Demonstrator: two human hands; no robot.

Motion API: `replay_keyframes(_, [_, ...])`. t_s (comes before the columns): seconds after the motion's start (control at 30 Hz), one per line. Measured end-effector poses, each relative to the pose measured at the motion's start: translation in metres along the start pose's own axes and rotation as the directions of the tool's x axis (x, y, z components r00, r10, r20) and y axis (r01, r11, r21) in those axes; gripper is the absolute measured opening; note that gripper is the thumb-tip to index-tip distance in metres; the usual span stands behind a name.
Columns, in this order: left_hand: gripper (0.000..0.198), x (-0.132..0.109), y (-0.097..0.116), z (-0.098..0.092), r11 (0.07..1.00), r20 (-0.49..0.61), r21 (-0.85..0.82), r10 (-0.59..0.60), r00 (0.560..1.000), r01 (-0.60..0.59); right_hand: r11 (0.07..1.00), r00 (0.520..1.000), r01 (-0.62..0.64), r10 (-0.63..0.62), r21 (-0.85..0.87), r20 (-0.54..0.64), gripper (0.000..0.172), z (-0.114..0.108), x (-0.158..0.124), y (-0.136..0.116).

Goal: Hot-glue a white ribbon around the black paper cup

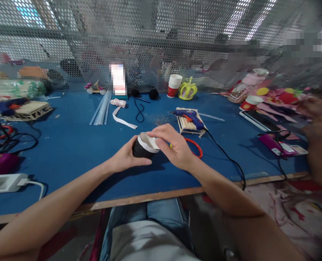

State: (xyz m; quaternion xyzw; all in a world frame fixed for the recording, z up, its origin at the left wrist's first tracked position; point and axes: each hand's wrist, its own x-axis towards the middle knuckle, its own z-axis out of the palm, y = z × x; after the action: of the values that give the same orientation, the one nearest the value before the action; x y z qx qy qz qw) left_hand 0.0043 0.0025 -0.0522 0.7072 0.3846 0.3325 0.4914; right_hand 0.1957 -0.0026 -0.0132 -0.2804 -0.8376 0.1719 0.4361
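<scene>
A black cup [142, 149] with a white band round its rim is tilted above the blue table, its opening facing up and to the right. My left hand [128, 155] is wrapped round the cup's left side, thumb along the front. At the rim's right side, my right hand [174, 146] has its fingers and thumb on the white band. Behind my right hand, a blue glue gun [190, 117] rests on a small wooden stick rack [186, 127]. Red-handled scissors [197, 146] lie partly hidden by that hand.
Glue sticks [101, 110], a white ribbon [122, 121], a lit phone [118, 79], stacked paper cups [174, 85] and a yellow crown-shaped piece [188, 90] stand or lie toward the mesh. A power strip [7, 183] is at left. Another person's arm [320, 145] is at right.
</scene>
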Motion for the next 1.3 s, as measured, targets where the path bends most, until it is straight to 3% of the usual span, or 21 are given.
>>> replay_keyframes(0.13, [0.075, 0.0, -0.001, 0.001, 1.0, -0.009, -0.002, -0.006, 1.0, 0.006, 0.995, 0.995, 0.066, -0.06, -0.075, 0.082, 0.03, 0.003, -0.001, 0.0])
replay_keyframes(0.23, [0.073, -0.001, 0.0, 0.001, 0.999, -0.018, -0.027, -0.035, 0.999, 0.034, 0.995, 0.995, 0.063, -0.057, -0.073, 0.076, 0.028, 0.006, -0.001, -0.001])
replay_keyframes(0.33, [0.069, -0.001, 0.0, 0.002, 0.998, -0.072, 0.001, -0.069, 0.995, 0.069, 0.997, 0.999, 0.032, -0.031, -0.066, 0.028, 0.022, 0.008, -0.002, -0.001])
replay_keyframes(0.5, [0.064, -0.002, 0.0, 0.003, 0.983, -0.163, 0.181, -0.011, 0.987, 0.041, 0.996, 0.998, -0.058, 0.059, -0.071, 0.011, 0.012, 0.01, -0.002, 0.001])
replay_keyframes(0.7, [0.069, -0.002, 0.0, 0.004, 0.959, -0.182, 0.279, -0.001, 0.983, 0.053, 0.987, 0.985, -0.152, 0.156, -0.06, 0.073, 0.003, 0.01, 0.001, 0.0])
replay_keyframes(1.13, [0.069, -0.003, 0.0, 0.005, 0.943, -0.194, 0.333, 0.047, 0.98, 0.021, 0.978, 0.97, -0.209, 0.211, -0.028, 0.121, 0.004, 0.009, 0.001, -0.001])
replay_keyframes(1.2, [0.07, -0.002, -0.001, 0.004, 0.945, -0.205, 0.324, 0.039, 0.978, 0.03, 0.978, 0.974, -0.21, 0.21, -0.009, 0.08, 0.009, 0.008, 0.001, -0.001])
replay_keyframes(1.3, [0.072, -0.001, -0.002, 0.001, 0.958, -0.235, 0.281, 0.013, 0.972, 0.056, 0.969, 0.965, -0.245, 0.247, 0.034, -0.089, 0.011, 0.005, 0.0, 0.001])
